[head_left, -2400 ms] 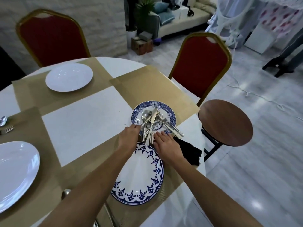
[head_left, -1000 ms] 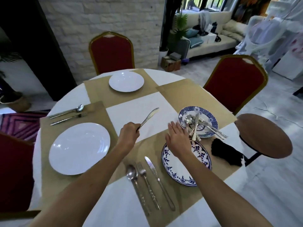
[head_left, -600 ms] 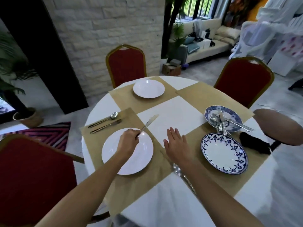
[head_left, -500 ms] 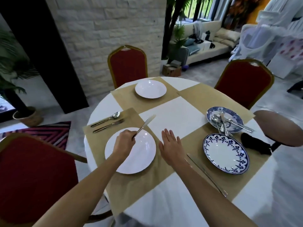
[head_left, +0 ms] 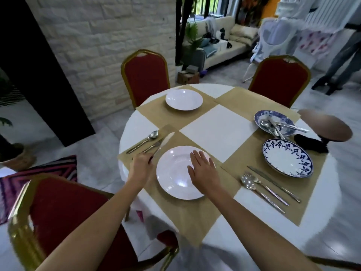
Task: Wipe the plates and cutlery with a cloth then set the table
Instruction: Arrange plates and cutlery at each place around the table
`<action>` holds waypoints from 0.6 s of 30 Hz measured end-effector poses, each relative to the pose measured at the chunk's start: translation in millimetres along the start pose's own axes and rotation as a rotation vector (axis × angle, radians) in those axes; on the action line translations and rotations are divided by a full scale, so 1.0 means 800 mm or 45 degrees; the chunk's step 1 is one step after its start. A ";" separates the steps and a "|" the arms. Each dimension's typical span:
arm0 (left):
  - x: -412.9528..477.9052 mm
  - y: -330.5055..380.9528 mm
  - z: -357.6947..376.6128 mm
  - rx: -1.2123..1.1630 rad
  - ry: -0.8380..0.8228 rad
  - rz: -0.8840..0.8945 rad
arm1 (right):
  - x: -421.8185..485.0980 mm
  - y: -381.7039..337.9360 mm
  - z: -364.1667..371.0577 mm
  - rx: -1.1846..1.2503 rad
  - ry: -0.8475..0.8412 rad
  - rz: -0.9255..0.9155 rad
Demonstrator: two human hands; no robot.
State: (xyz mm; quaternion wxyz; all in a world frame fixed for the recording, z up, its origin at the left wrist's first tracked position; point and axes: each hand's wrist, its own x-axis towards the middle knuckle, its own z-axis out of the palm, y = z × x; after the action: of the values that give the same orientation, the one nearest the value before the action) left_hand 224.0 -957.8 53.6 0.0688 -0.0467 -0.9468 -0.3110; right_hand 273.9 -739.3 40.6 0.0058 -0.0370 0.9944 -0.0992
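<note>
My left hand [head_left: 141, 167] grips the handle of a table knife [head_left: 164, 142], its blade pointing away beside a fork [head_left: 154, 146] and a spoon [head_left: 144, 141] on the left placemat. My right hand [head_left: 203, 171] hovers open, fingers straight, over the right part of a white plate [head_left: 175, 173]. A blue-patterned plate [head_left: 287, 160] lies at the right with a knife [head_left: 273, 183], fork [head_left: 265, 187] and spoon [head_left: 257, 192] beside it. A smaller blue plate [head_left: 261, 116] behind it carries several pieces of cutlery. A black cloth [head_left: 310, 144] lies at the table's right edge.
A second white plate [head_left: 184, 99] sits on the far placemat. Red chairs with gold frames stand at the near left [head_left: 64, 212], far side [head_left: 145, 75] and far right [head_left: 281, 79]. A round brown stool [head_left: 328, 126] is next to the table on the right.
My left hand took a knife from the small blue plate and carried it left, past the white plate to the fork and spoon. My right hand followed, open, over the plate.
</note>
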 end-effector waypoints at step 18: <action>0.022 -0.090 -0.034 -0.018 -0.274 0.182 | -0.045 -0.180 0.050 0.024 -0.042 0.176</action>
State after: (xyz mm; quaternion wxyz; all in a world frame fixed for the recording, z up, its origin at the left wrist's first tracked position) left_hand 200.0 -1031.1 35.7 -0.0115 -0.1475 -0.9407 -0.3052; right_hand 320.8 -885.1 29.6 0.0293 0.0303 0.9933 -0.1072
